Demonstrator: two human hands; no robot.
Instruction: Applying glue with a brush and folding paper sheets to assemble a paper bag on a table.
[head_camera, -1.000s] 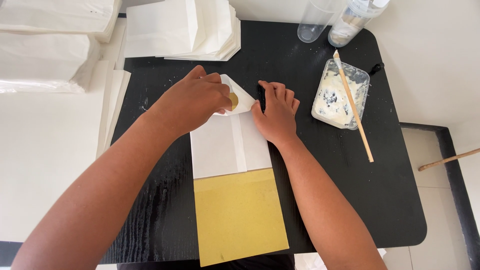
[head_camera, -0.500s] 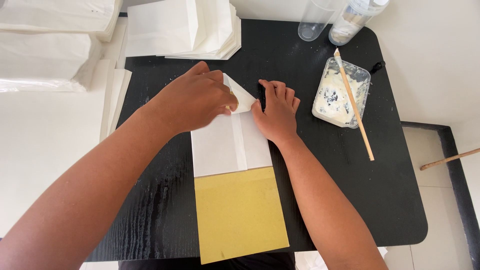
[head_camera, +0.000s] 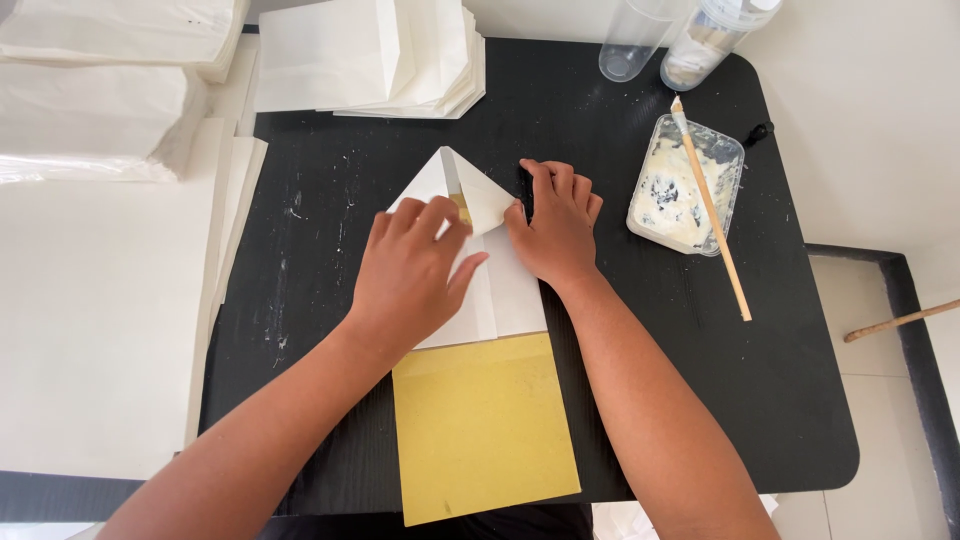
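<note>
At the centre of the black table (head_camera: 330, 190), the left hand (head_camera: 410, 275) lies flat, fingers spread and slightly curled, pressing down on the white paper bag (head_camera: 505, 290). The right hand (head_camera: 553, 225) rests just beside it, fingers together, fingertips pinning the right edge of the folded triangular flap (head_camera: 462, 185). The bag lies directly under both hands; its long axis runs away from the person, with the folded point at the far end. A yellow sheet (head_camera: 480, 430) protrudes from the near end toward the person. Both hands are equally close to the flap, one on either side of it.

To the right, well apart, a plastic tray of white paste (head_camera: 685, 185) carries a wooden stick (head_camera: 712, 215). Stacked white bags (head_camera: 360, 55) lie at the far edge. The left palm hides the bag's left half and the inner fold; the two clear containers (head_camera: 680, 40) are cut off at the top.
</note>
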